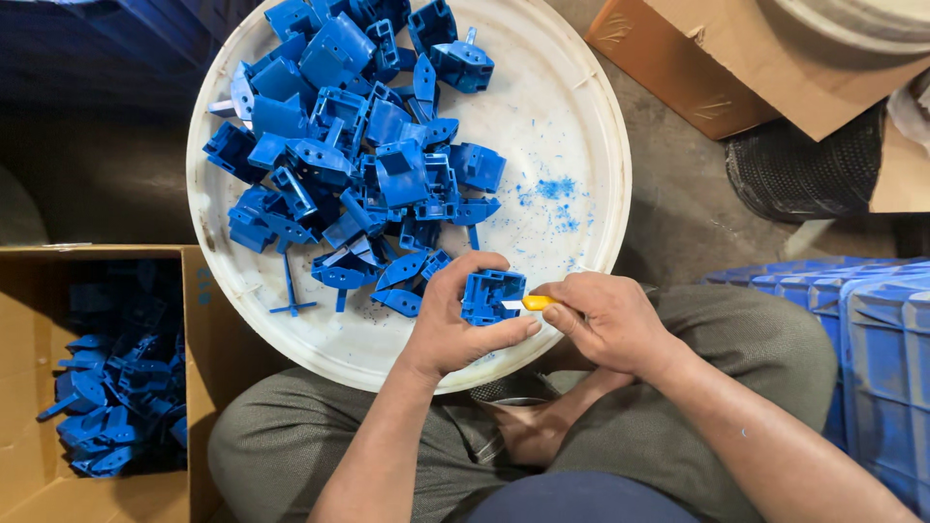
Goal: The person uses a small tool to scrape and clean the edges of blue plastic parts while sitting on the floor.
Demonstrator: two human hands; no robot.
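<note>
The left hand (455, 324) is gripping a blue moulded plastic part (490, 295), fingers curled over its far edge and thumb pressing along its near side, holding it just above the near rim of the white round tray (591, 145). The right hand (605, 320) is closing around a yellow-handled cutter (536, 303), whose short blade is pointing left and touching the right side of the part. So the part is lying directly left of the right hand and right of the left palm, squarely between the two hands, with the cutter's long axis running left to right into it. Both hands are equally close; the left one is carrying it, the right one is only meeting it through the blade.

Farther out, the pile of blue parts (358, 145) is filling the far left of the tray, and blue shavings (554, 189) are speckling its bare right side. A cardboard box (39, 484) at the near left is holding more blue pieces. A blue crate (872, 349) is standing at the right, and another brown carton (678, 68) is sitting far right.
</note>
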